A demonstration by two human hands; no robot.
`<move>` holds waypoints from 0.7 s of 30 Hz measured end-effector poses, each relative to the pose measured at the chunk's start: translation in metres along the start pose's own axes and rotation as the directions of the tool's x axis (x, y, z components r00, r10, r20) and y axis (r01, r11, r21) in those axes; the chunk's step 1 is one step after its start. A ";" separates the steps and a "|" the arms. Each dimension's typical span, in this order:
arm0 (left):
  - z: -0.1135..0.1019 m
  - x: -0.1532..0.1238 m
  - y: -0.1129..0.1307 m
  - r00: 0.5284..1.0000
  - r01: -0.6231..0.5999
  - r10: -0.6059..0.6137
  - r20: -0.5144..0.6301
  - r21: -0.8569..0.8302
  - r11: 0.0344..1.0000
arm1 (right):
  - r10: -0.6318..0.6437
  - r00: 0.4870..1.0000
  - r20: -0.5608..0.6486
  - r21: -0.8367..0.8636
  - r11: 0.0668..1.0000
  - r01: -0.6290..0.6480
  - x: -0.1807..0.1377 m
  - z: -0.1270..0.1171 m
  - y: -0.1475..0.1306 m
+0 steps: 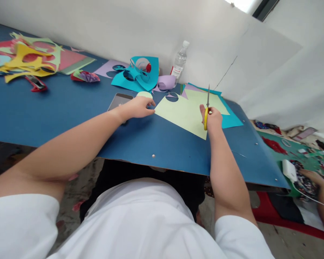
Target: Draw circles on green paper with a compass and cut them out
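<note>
My right hand (214,117) grips scissors (206,118) with yellow handles, their blades pointing up. Beneath it lies a pale green paper sheet (182,115) with a round hole cut near its left corner. My left hand (140,107) hovers left of that sheet with its fingers loosely bent and apart. Just behind this hand is a pale green paper circle (144,94), partly covered by it; whether they touch I cannot tell. A phone (124,96) lies under my left wrist, mostly hidden.
Cut blue paper (151,82) curls near the wall beside a water bottle (180,59). Yellow paper scraps (24,54) are heaped at the far left, near a red stapler-like tool (37,84). More blue sheets (233,120) lie right. Another person's hand (311,176) works at a green table.
</note>
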State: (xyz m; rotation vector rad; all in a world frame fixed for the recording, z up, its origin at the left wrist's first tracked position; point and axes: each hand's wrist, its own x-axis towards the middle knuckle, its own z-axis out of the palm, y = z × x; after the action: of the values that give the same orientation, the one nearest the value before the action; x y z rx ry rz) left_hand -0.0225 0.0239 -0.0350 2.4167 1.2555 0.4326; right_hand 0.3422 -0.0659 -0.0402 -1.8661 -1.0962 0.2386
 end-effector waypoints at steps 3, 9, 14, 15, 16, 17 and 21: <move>0.003 0.000 0.003 0.997 -0.047 0.045 0.067 0.021 0.999 | 0.113 0.991 -0.073 -0.008 0.993 -0.114 0.018 -0.005 0.012; 0.003 0.004 0.004 0.992 -0.048 0.049 0.114 -0.019 0.999 | 0.352 0.936 -0.009 0.288 0.897 -0.334 0.033 -0.007 0.019; 0.010 0.008 0.010 0.994 0.083 -0.055 0.091 -0.342 0.936 | 0.409 0.904 0.128 0.510 0.754 -0.413 0.034 -0.011 0.016; 0.011 0.009 0.012 0.993 0.101 -0.069 0.095 -0.397 0.912 | 0.420 0.894 0.157 0.547 0.716 -0.433 0.034 -0.012 0.016; 0.013 0.010 0.013 0.992 0.113 -0.078 0.098 -0.432 0.895 | 0.429 0.886 0.178 0.571 0.688 -0.448 0.033 -0.013 0.015; 0.014 0.010 0.015 0.991 0.121 -0.085 0.099 -0.450 0.885 | 0.432 0.882 0.191 0.579 0.676 -0.456 0.033 -0.013 0.015; 0.017 0.013 0.020 0.989 0.148 -0.126 0.078 -0.464 0.874 | 0.393 0.895 0.212 0.532 0.721 -0.443 0.034 -0.014 0.017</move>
State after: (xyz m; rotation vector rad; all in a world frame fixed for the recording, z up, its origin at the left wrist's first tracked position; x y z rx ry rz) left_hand 0.0068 0.0210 -0.0396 1.9064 1.1359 0.5629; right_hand 0.3803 -0.0512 -0.0367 -1.5267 -0.5361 0.8278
